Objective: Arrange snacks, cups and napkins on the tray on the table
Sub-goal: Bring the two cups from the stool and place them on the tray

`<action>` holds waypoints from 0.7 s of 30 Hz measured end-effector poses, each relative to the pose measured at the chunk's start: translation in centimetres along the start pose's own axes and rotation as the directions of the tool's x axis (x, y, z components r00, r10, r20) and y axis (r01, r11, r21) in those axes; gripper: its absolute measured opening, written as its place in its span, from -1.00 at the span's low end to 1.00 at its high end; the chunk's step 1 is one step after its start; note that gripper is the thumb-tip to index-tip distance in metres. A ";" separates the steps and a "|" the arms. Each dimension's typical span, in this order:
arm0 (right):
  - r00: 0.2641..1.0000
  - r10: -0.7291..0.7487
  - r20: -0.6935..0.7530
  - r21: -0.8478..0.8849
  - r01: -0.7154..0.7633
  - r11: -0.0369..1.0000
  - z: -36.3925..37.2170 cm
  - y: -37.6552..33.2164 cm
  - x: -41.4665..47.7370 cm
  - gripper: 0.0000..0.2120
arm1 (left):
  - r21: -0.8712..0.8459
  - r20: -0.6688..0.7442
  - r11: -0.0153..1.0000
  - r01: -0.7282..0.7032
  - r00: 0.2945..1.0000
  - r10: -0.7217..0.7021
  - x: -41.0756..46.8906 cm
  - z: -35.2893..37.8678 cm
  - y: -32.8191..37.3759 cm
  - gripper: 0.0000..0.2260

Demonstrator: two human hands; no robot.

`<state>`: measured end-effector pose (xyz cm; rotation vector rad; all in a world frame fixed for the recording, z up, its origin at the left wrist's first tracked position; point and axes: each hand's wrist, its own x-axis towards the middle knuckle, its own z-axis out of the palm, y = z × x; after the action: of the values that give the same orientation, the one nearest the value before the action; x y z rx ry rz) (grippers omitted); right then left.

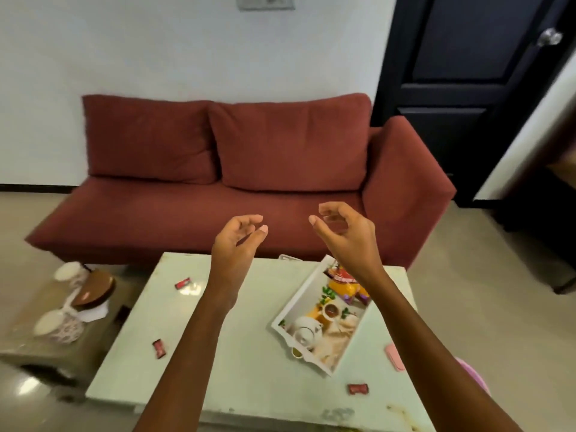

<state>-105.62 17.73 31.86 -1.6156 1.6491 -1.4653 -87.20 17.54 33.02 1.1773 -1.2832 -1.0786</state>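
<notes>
Head view: white tray point(300, 293) lies diagonally on the table point(249, 353), right of centre.
Its long axis runs upper right to lower left; left hand point(237, 241) and right hand point(343, 236) hover above, fingers loosely curled, gripping nothing.

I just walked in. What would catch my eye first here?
The left hand and right hand hover empty, loosely curled, above the pale table, with a big red sofa behind. On the table's right side lies a white tray holding snack packets; small red sweets lie scattered around it.
</notes>
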 end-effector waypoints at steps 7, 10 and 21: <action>0.971 -0.136 0.194 0.125 0.113 0.986 12.8 -5.7 1.1 -0.81 | 0.023 -0.279 1.000 0.013 0.960 -0.006 0.5 -13.5 -0.9 -0.90; 0.939 -0.172 0.299 0.166 0.127 0.978 20.5 -7.8 1.5 -0.82 | 0.029 -0.417 0.999 0.026 0.909 -0.012 1.0 -20.3 -2.3 -0.89; 0.824 -0.197 0.532 0.251 0.068 0.965 41.7 -13.5 3.8 -0.84 | 0.041 -0.645 0.973 0.227 0.750 -0.147 5.6 -39.6 -5.2 -0.84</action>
<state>-64.91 1.23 29.47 -1.8276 1.0241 -1.0437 -47.22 12.56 30.63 1.6158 -0.6982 -0.6368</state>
